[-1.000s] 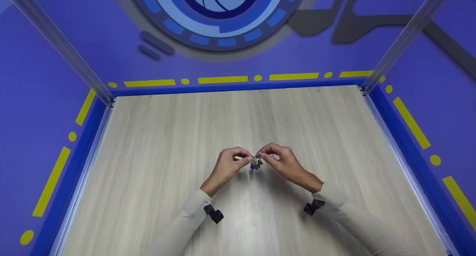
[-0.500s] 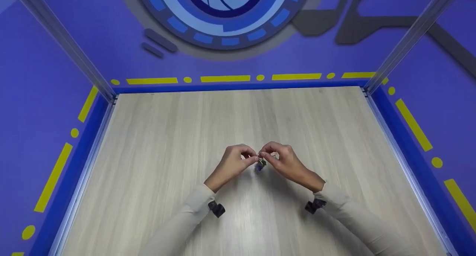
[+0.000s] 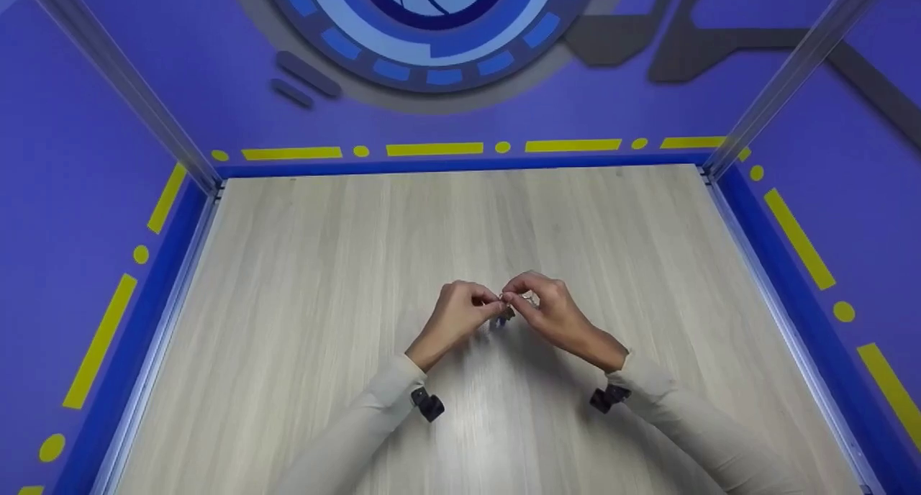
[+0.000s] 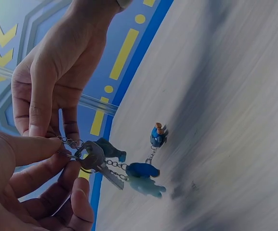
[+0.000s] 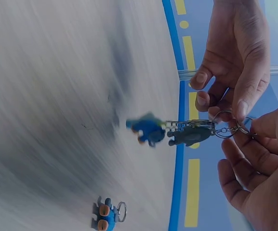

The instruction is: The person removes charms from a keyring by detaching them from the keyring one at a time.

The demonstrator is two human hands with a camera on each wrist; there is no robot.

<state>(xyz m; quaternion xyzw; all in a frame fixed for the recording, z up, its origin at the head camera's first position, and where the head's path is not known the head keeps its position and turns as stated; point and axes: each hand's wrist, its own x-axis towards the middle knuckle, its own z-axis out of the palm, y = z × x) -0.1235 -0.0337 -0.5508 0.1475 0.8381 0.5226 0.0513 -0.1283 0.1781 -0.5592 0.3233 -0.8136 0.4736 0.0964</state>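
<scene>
Over the middle of the table, my left hand [image 3: 457, 315] and right hand [image 3: 557, 319] meet fingertip to fingertip. Both pinch the metal rings of a bunch of keychains; in the right wrist view a split ring [image 5: 223, 115] shows between them. From the rings hang a silver key [image 4: 111, 177], a dark grey figurine [image 5: 192, 136], a blue figurine [image 4: 141, 170] and a pale teal figurine [image 4: 147, 186] on short chains. The fingers partly hide the rings. A separate blue and orange figurine keychain [image 5: 106, 217], with its own ring, lies on the table.
The wood-grain table [image 3: 345, 250] is bounded by blue panels with yellow dashes [image 3: 434, 149] at the back and sides. Metal posts [image 3: 777, 78] rise at the back corners. Black wrist cameras [image 3: 429, 404] sit on both sleeves.
My left hand has shifted right until its fingertips meet the right hand's. The hanging figurines have swung slightly right and are now more hidden by the fingers. The right hand has barely moved.
</scene>
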